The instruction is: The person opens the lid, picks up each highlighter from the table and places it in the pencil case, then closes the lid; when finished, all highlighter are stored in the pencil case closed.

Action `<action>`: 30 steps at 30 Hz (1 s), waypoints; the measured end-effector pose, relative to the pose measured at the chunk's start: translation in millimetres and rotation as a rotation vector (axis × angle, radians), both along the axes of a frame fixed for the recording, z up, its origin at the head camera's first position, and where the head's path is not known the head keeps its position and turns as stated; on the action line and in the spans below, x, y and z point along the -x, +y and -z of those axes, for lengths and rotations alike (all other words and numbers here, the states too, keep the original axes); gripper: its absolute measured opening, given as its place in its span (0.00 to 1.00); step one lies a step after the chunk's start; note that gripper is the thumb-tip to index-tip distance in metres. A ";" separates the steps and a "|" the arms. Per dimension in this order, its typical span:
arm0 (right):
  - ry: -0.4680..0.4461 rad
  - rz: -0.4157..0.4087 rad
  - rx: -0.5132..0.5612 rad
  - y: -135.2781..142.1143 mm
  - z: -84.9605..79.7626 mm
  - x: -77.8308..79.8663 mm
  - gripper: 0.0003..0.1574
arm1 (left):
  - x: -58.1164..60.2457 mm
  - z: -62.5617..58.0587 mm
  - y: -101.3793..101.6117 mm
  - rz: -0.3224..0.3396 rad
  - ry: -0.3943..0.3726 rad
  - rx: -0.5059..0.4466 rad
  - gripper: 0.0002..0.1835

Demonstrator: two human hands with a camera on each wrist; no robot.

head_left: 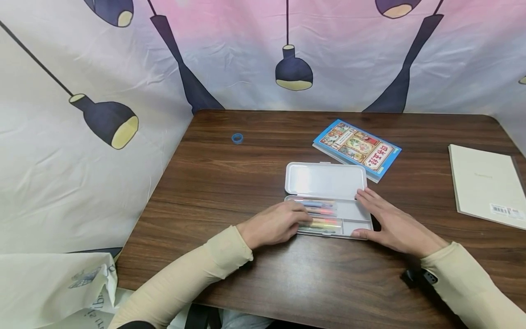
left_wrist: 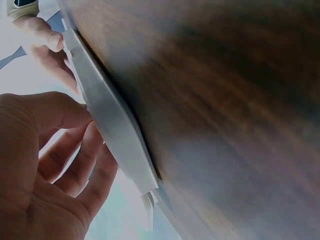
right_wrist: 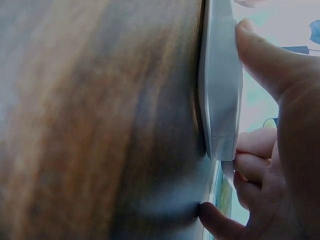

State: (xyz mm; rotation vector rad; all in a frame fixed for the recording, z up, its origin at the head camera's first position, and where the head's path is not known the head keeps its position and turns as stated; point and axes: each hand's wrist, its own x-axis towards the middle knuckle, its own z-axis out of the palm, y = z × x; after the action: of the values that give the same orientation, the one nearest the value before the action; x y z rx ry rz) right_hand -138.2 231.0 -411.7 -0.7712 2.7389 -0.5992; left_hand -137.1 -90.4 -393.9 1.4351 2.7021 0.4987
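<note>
A white pencil case (head_left: 356, 210) lies on the table with its lid (head_left: 326, 178) raised at the back. Pens (head_left: 324, 211) and yellowish sticks in clear sleeves (head_left: 328, 224) fill its left and middle part. Over the left end of the case, my left hand (head_left: 276, 223) reaches in with bent fingers; the case wall hides the fingertips in the left wrist view, so I cannot tell whether they pinch a pen. My right hand (head_left: 396, 224) rests spread along the right end, thumb (right_wrist: 260, 52) at the front rim and fingers by the lid's corner.
Behind the case lies a blue-bordered book (head_left: 359, 148), close to the lid. A pale notebook (head_left: 486, 185) with a barcode label sits at the right, and a blue tape ring (head_left: 237, 138) at the back left. A printed curtain (head_left: 246, 77) hangs behind the table.
</note>
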 end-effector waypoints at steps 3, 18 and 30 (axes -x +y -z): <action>-0.004 0.004 -0.003 0.4 0.4 0.2 0.62 | 0.4 1.3 -0.2 -0.004 -0.010 -0.006 0.17; 0.000 0.009 -0.008 1.5 0.7 0.7 0.62 | 11.4 1.7 -5.6 -0.121 -0.049 -0.095 0.13; 0.030 0.188 0.106 9.4 -23.7 29.1 0.49 | 47.4 -14.1 -19.3 -0.422 -0.093 -0.248 0.15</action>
State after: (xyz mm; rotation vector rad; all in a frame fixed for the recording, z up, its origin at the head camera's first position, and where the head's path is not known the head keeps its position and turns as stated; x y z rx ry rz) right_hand -167.3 240.4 -388.0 -0.5520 2.8472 -0.7828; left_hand -184.6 -109.6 -379.7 0.8386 2.9488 0.9234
